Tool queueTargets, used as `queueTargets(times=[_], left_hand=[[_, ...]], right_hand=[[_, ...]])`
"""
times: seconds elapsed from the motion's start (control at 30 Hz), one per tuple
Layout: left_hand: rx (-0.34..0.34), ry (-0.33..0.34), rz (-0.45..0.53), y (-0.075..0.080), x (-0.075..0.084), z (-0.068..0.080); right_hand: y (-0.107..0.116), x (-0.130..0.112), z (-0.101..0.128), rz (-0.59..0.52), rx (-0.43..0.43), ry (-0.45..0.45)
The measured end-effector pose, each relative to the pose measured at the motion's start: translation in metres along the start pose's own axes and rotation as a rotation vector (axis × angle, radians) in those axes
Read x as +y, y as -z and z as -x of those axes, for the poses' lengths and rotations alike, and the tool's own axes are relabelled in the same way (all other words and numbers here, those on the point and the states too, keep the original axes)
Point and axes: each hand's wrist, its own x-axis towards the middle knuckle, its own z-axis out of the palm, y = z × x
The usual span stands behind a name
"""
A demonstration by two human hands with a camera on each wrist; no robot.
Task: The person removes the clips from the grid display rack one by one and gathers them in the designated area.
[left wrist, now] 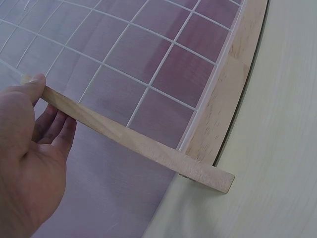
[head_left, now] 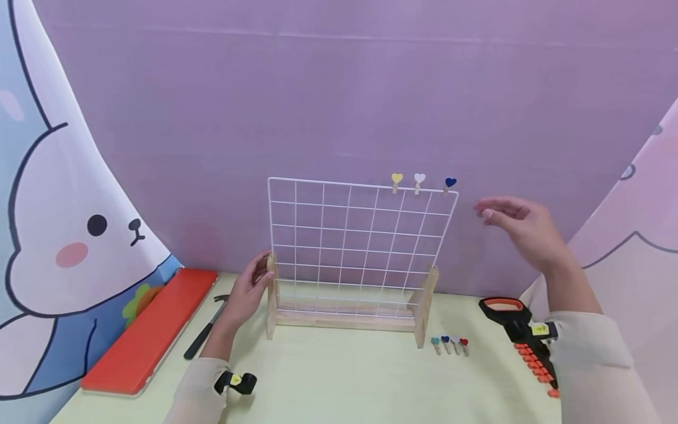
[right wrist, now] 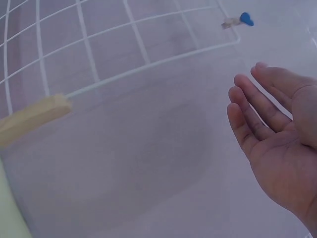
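Grid rack (head_left: 344,323) stands on the table (head_left: 344,383). I see its left wooden upright (left wrist: 138,140) pinched between thumb and fingers of the left hand (head_left: 246,294). Right hand (head_left: 529,229) hangs near the rack's upper right corner, apart from the wire; fingers slightly bent, a little spread.

Counts: one rack; three heart clips on its top bar: yellow clip (head_left: 397,178), white clip (head_left: 419,178), dark blue clip (head_left: 450,182), the last nearest the right fingers. Four table clips (head_left: 464,342) near the right foot: teal, dark blue, white, red. One hammer (head_left: 199,343), one flat orange-red case (head_left: 153,330), one black-and-orange tool (head_left: 512,325).

Labels: yellow sticker on each black wrist mount (head_left: 245,386); print too small for me to read.
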Motion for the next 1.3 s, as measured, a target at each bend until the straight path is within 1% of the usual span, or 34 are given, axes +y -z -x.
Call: queueTargets(times=[0.07, 0.13, 0.17, 0.2, 0.3, 0.4, 0.43, 0.53, 0.67, 0.7, 0.8, 0.93, 1.3], left_hand=[[0.0, 0.002, 0.0, 0.0, 0.0, 0.0], [0.001, 0.001, -0.003, -0.001, 0.0, 0.0], [0.003, 0.001, -0.003, -0.001, 0.0, -0.001], [0.005, 0.0, -0.004, -0.001, 0.0, -0.001], [0.009, 0.001, -0.004, -0.002, 0.0, -0.001], [0.014, 0.005, 0.004, -0.003, 0.0, -0.002], [0.014, 0.008, 0.007, -0.003, 0.0, -0.002], [0.013, 0.016, 0.012, -0.002, 0.001, -0.003], [0.009, 0.025, 0.01, -0.002, 0.002, -0.003], [0.009, 0.026, 0.009, -0.002, 0.002, -0.002], [0.006, 0.027, 0.004, -0.002, 0.003, -0.002], [0.002, 0.025, 0.001, -0.001, 0.005, -0.001], [0.008, 0.011, 0.006, -0.001, 0.003, -0.003]], right_hand=[[0.003, -0.007, -0.005, -0.006, 0.004, 0.012], [0.006, -0.014, -0.01, -0.039, 0.014, 0.028], [0.007, -0.017, -0.013, -0.068, 0.019, 0.038], [0.009, -0.019, -0.016, -0.121, 0.021, 0.049], [0.014, -0.027, -0.023, -0.196, 0.04, 0.067], [0.016, -0.035, -0.029, -0.2, 0.053, 0.064], [0.016, -0.038, -0.03, -0.166, 0.057, 0.058], [0.016, -0.047, -0.036, -0.138, 0.053, 0.046], [0.011, -0.06, -0.043, -0.169, 0.022, 0.065], [0.01, -0.063, -0.045, -0.183, 0.015, 0.076], [0.004, -0.07, -0.052, -0.279, -0.008, 0.109], [-0.003, -0.078, -0.06, -0.366, -0.024, 0.125], [-0.016, -0.105, -0.073, -0.303, -0.052, 0.099]])
